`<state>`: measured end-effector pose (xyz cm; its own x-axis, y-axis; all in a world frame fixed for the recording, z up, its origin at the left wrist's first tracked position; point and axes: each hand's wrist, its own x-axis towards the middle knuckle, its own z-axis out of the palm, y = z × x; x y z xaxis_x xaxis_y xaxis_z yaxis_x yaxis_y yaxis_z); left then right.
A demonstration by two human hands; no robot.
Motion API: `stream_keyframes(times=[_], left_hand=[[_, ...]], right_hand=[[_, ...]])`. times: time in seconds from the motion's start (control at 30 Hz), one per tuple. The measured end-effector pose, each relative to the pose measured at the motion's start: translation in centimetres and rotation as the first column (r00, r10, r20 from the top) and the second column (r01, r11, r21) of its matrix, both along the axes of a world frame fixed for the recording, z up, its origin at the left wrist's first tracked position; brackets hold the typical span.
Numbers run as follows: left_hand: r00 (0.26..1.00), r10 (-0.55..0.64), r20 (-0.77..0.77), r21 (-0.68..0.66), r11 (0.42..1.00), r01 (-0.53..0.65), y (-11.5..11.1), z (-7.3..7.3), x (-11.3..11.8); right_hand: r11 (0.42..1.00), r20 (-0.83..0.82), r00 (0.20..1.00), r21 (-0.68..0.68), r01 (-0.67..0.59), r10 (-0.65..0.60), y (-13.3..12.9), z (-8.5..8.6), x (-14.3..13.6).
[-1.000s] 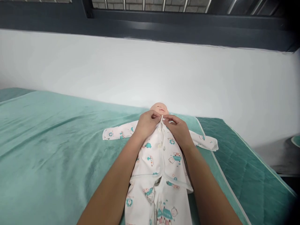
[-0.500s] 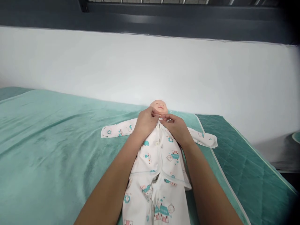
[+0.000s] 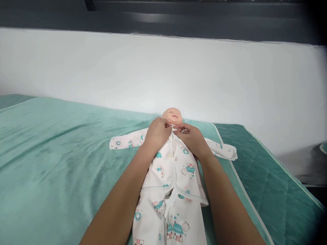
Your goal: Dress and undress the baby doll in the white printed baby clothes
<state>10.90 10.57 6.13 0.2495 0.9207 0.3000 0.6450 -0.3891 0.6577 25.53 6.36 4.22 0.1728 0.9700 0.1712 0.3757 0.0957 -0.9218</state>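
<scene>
A baby doll (image 3: 173, 114) lies on its back, dressed in a white printed jacket (image 3: 163, 163) and matching trousers (image 3: 184, 221). Both sleeves stretch out sideways. At the doll's neck, my left hand (image 3: 158, 132) pinches the top of the jacket's front opening from the left. My right hand (image 3: 190, 136) pinches the same collar edge from the right, its fingertips close to the left ones. A pale button shows between them, and further buttons (image 3: 170, 156) run down the front. The fingertips partly hide the collar.
Under the doll is a light green blanket (image 3: 63, 170), with a darker green quilted cover (image 3: 265, 177) to the right. A white wall (image 3: 127, 71) rises behind the bed, below a dark bed frame rail (image 3: 178, 20).
My left fingers have shifted slightly at the collar, and the button between the hands shows a little more. The doll and clothes lie as before; the view tilts slightly.
</scene>
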Motion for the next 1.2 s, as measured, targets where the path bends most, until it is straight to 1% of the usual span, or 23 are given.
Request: stream_keyframes(times=[0.2,0.33,0.43,0.53,0.63,0.7,0.77,0.87,1.0,1.1,1.2], left_hand=[[0.989,-0.074,0.131,-0.103,0.991,0.087,0.1,0.2,-0.6],[0.981,-0.086,0.175,-0.12,0.987,0.108,0.2,0.1,-0.8],[0.973,-0.124,0.195,-0.123,0.981,0.15,0.3,0.0,-1.0],[0.966,-0.169,0.197,-0.112,0.975,0.193,0.2,0.1,-1.2],[0.961,-0.199,0.191,-0.105,0.969,0.222,0.1,0.2,-1.4],[0.963,-0.201,0.181,-0.101,0.97,0.221,0.1,0.1,-1.3],[0.971,-0.178,0.162,-0.083,0.978,0.193,0.2,-0.1,-1.3],[0.977,-0.17,0.133,-0.05,0.983,0.177,0.3,-0.2,-1.3],[0.966,-0.219,0.14,-0.066,0.971,0.229,0.4,-0.2,-1.5],[0.957,-0.256,0.134,-0.051,0.963,0.264,0.3,0.0,-1.6],[0.959,-0.252,0.128,-0.049,0.964,0.26,0.2,0.1,-1.6]], right_hand=[[0.998,0.067,0.997,0.051,0.034,-0.037,-0.5,0.3,-0.2],[0.993,0.106,0.993,0.114,0.039,-0.051,-0.5,0.1,-0.3],[0.983,0.107,0.99,0.167,0.076,-0.095,-0.3,-0.3,-0.4],[0.977,0.104,0.986,0.186,0.106,-0.127,-0.2,-0.5,-0.5],[0.976,0.106,0.983,0.175,0.128,-0.148,-0.2,-0.4,-0.6],[0.977,0.104,0.982,0.164,0.139,-0.158,-0.3,-0.3,-0.6],[0.977,0.098,0.982,0.156,0.145,-0.162,-0.3,-0.3,-0.7],[0.977,0.093,0.983,0.161,0.14,-0.156,-0.3,-0.3,-0.7],[0.974,0.106,0.982,0.184,0.133,-0.154,-0.3,-0.3,-0.7],[0.971,0.116,0.981,0.201,0.13,-0.155,-0.3,-0.4,-0.6],[0.97,0.123,0.982,0.213,0.113,-0.141,-0.3,-0.5,-0.6]])
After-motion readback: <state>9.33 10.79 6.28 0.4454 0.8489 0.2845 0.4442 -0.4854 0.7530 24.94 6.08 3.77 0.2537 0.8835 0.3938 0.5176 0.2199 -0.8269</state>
